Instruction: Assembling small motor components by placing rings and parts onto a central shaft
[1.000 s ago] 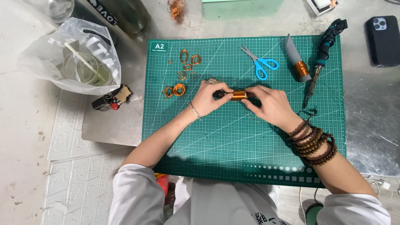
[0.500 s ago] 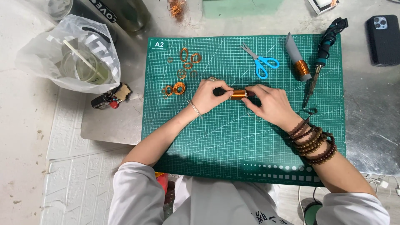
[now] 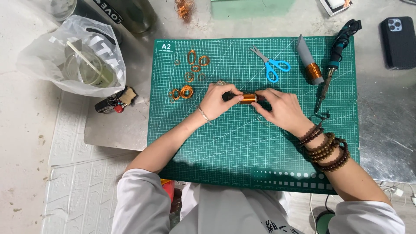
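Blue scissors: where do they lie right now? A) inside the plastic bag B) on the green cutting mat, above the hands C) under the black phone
B: the blue scissors lie on the green cutting mat, above both hands, which hold a copper coil.

The person wears a white top with loose sleeves pushed up to about the elbow, so both forearms are bare. The left sleeve (image 3: 141,201) bunches in soft folds, and the right sleeve (image 3: 368,216) does the same at the lower edge of the view. Dark printed markings show on the front of the white top (image 3: 234,214) near the bottom of the frame. The left hand (image 3: 216,100) has a thin silver bracelet (image 3: 203,114) at the wrist. Behind the right hand (image 3: 281,110), several strands of brown wooden beads (image 3: 326,146) wrap the wrist and lower forearm, some darker and smaller, others larger and lighter.
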